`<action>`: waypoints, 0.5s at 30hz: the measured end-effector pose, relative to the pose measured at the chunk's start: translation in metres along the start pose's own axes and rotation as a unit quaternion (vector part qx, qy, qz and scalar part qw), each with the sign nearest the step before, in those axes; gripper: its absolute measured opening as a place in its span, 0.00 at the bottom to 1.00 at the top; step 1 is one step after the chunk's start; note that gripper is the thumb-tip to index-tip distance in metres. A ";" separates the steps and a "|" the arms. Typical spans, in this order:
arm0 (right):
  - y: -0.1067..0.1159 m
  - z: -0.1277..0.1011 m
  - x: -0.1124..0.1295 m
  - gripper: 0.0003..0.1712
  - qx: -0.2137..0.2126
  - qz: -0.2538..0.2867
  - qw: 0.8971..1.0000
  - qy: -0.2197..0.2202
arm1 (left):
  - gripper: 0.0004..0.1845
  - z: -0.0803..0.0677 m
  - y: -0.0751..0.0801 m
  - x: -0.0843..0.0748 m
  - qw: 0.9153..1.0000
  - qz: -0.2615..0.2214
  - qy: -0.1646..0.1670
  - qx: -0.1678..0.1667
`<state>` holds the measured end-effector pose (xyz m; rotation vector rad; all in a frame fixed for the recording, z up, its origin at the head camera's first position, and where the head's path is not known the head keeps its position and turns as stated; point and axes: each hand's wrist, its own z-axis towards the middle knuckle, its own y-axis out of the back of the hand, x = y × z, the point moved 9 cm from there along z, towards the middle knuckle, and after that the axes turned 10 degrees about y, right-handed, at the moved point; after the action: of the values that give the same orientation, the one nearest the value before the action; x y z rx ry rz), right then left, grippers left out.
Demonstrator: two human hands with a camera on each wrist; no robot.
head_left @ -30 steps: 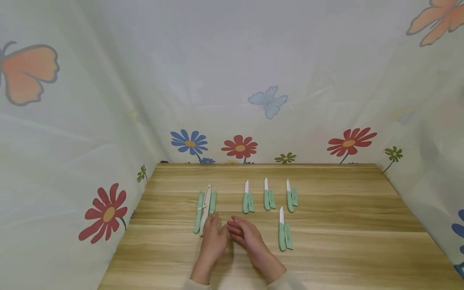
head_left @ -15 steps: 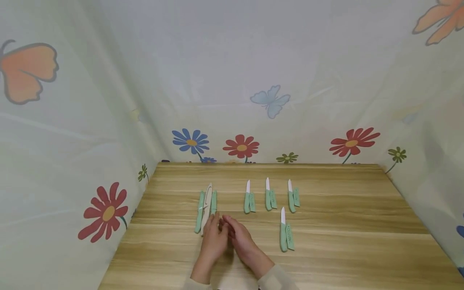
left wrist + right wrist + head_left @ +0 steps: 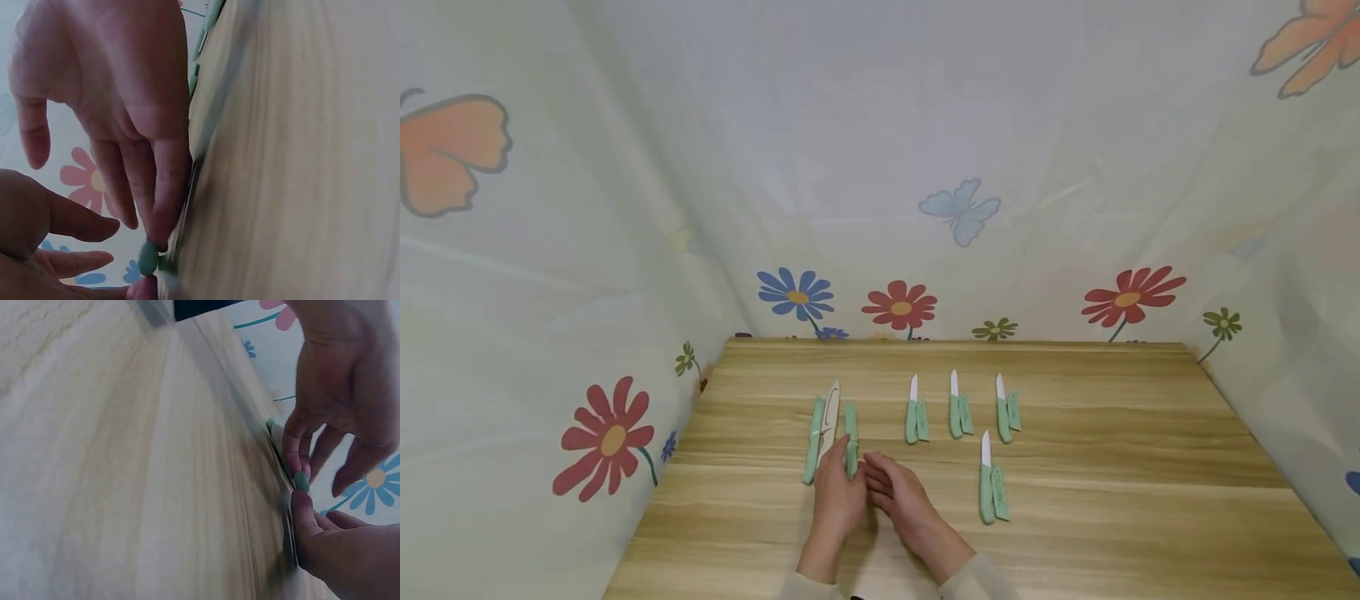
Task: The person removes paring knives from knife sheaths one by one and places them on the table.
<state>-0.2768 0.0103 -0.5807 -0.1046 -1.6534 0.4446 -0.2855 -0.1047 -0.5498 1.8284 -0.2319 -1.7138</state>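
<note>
A green-handled knife (image 3: 851, 425) lies between my two hands in the head view, its near end partly hidden. My left hand (image 3: 839, 496) rests on its left side, with fingertips touching the green end (image 3: 301, 481) in the right wrist view. My right hand (image 3: 908, 504) faces it from the right, fingers extended and thumb apart in the left wrist view; a fingertip meets the same end. Left of them lie a cream knife (image 3: 830, 417) with a slotted blade cover, its handle behind my left hand, and another green knife (image 3: 813, 442).
Several green-handled paring knives with white blades, each beside a green sheath, lie to the right, including one knife (image 3: 986, 483) nearer the front. A wood-grain table (image 3: 1112, 517) bears everything. A flowered white curtain (image 3: 1037, 208) surrounds it on three sides.
The green knife at my fingertips has shifted right and nearer, leaving a gap from the cream knife. My right hand has come closer to my left. The other knives have stayed put.
</note>
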 end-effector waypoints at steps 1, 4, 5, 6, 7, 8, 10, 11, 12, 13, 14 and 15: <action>0.001 -0.001 0.001 0.39 0.000 0.004 1.000 0.003 | 0.27 0.001 0.000 0.001 1.000 0.001 0.002 -0.002; 0.003 -0.002 0.002 0.38 0.006 0.017 1.000 0.005 | 0.27 0.002 0.001 0.005 1.000 -0.007 0.014 0.003; 0.004 -0.003 0.002 0.38 0.007 0.022 1.000 0.005 | 0.28 0.003 0.001 0.006 1.000 -0.012 0.019 0.006; 0.004 -0.004 0.002 0.38 0.007 0.027 1.000 0.004 | 0.28 0.003 0.000 0.008 1.000 -0.017 0.024 0.011; 0.005 -0.004 0.002 0.38 0.007 0.030 1.000 0.003 | 0.28 0.004 0.000 0.009 0.999 -0.021 0.027 0.013; 0.006 -0.005 0.002 0.38 0.007 0.032 0.999 0.003 | 0.28 0.004 0.000 0.010 0.999 -0.026 0.030 0.017; 0.008 -0.006 0.003 0.39 0.004 0.037 0.999 0.001 | 0.28 0.004 0.000 0.011 0.999 -0.030 0.035 0.020; 0.009 -0.007 0.004 0.39 0.004 0.038 0.999 0.001 | 0.27 0.004 0.000 0.012 0.999 -0.032 0.035 0.021; 0.009 -0.008 0.004 0.39 0.004 0.037 0.999 0.001 | 0.27 0.004 0.000 0.012 0.999 -0.034 0.036 0.021; 0.010 -0.008 0.004 0.40 0.004 0.037 0.999 0.002 | 0.27 0.004 -0.001 0.012 0.999 -0.034 0.037 0.022; 0.011 -0.009 0.005 0.40 0.004 0.037 0.999 0.003 | 0.27 0.004 -0.001 0.012 0.998 -0.036 0.037 0.024; 0.012 -0.010 0.005 0.40 0.004 0.038 0.999 0.004 | 0.28 0.004 -0.001 0.013 0.998 -0.037 0.037 0.025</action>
<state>-0.2699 0.0250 -0.5791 -0.1632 -1.6443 0.5077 -0.2878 -0.1115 -0.5611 1.9553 -0.1802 -1.7000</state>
